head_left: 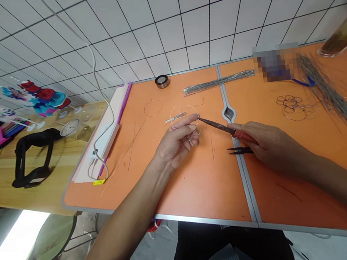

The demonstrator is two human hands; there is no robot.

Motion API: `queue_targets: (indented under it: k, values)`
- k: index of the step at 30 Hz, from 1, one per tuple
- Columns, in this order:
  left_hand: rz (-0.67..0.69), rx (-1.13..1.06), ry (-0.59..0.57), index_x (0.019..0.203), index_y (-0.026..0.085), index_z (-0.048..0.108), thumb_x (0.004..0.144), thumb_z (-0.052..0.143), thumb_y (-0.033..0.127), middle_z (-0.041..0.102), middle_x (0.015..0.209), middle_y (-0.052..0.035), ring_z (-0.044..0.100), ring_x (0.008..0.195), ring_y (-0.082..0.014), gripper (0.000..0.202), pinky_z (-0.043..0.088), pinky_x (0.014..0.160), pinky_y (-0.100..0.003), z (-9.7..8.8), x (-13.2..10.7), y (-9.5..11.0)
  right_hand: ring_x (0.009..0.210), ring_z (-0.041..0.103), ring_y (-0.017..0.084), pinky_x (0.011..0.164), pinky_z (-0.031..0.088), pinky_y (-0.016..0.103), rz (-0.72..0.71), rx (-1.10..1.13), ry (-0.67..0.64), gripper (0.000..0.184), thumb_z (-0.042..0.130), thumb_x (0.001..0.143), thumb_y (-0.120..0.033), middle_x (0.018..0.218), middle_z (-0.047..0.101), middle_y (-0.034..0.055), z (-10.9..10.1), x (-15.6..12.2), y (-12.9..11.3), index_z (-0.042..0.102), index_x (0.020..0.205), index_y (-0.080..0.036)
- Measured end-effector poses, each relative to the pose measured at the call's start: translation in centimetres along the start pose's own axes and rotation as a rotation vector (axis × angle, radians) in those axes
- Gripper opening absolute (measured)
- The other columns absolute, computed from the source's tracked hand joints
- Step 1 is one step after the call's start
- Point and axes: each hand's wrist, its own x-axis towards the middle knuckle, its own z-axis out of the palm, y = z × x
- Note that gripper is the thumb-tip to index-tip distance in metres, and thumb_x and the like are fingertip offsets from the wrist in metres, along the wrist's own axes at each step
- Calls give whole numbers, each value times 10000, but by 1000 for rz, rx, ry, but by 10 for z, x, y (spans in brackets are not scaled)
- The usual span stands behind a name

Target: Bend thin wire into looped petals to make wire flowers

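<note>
My left hand (177,140) is closed around a thin silver wire ring (181,111), pinching it between thumb and forefinger above the orange table (198,185). My right hand (267,144) grips red-handled needle-nose pliers (223,127), whose tip meets the ring beside my left forefinger. A short bundle of cut wires (175,117) lies just behind the ring. A black pair of tweezers or cutters (240,150) rests on the table under my right hand.
A second wire ring (153,107) lies further left, and a wire flower (292,106) at the right. Bundles of straight wires (218,82) (328,91) and a tape roll (162,81) sit at the back. A white power strip (108,137) lies at the left edge.
</note>
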Motion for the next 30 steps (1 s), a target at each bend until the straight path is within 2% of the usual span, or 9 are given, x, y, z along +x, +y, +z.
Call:
queue_targets:
  k: [6, 15, 19, 23, 26, 30]
  values:
    - [0, 41, -24, 1062, 155, 862, 707, 903, 145, 653, 638, 11, 616, 595, -106, 358, 487, 573, -223, -3, 1, -1, 961, 787, 277, 772, 583, 390, 4, 35, -38, 340, 447, 1174, -354, 1096, 824, 102, -3, 1, -2, 759, 1248, -244]
    - [-42, -37, -14, 1040, 146, 837, 728, 839, 101, 629, 653, 12, 593, 588, -90, 315, 474, 572, -211, -2, 1, 2, 1023, 791, 283, 809, 589, 403, -49, 68, -29, 332, 457, 1168, -333, 1157, 838, 107, -1, 0, 2, 738, 1328, -258]
    - [-61, -71, -33, 1094, 139, 832, 714, 859, 107, 634, 661, 12, 578, 568, -87, 383, 471, 568, -215, -4, 2, 1, 1024, 795, 279, 798, 586, 388, -1, 85, -52, 346, 472, 1161, -334, 1152, 847, 97, -4, 1, 0, 730, 1379, -259]
    - [-69, -68, -34, 1071, 150, 832, 721, 852, 105, 628, 655, 13, 575, 567, -88, 354, 465, 567, -216, -4, 2, 0, 945, 786, 261, 746, 559, 363, 34, 101, -75, 290, 482, 1158, -345, 1069, 837, 78, -6, 2, -2, 758, 1176, -260]
    - [-64, -47, -35, 1050, 159, 828, 733, 842, 108, 624, 654, 14, 577, 572, -89, 321, 462, 571, -216, -3, 2, 0, 926, 777, 250, 738, 544, 354, 58, 126, -84, 293, 488, 1158, -362, 1052, 825, 68, -5, 2, -2, 729, 1023, -263]
    - [-51, -34, -48, 1051, 157, 830, 726, 846, 113, 619, 651, 18, 573, 575, -86, 328, 458, 573, -214, -1, 1, 1, 889, 764, 239, 711, 536, 341, 77, 165, -97, 308, 496, 1157, -391, 1031, 818, 55, -5, 4, -2, 700, 963, -267]
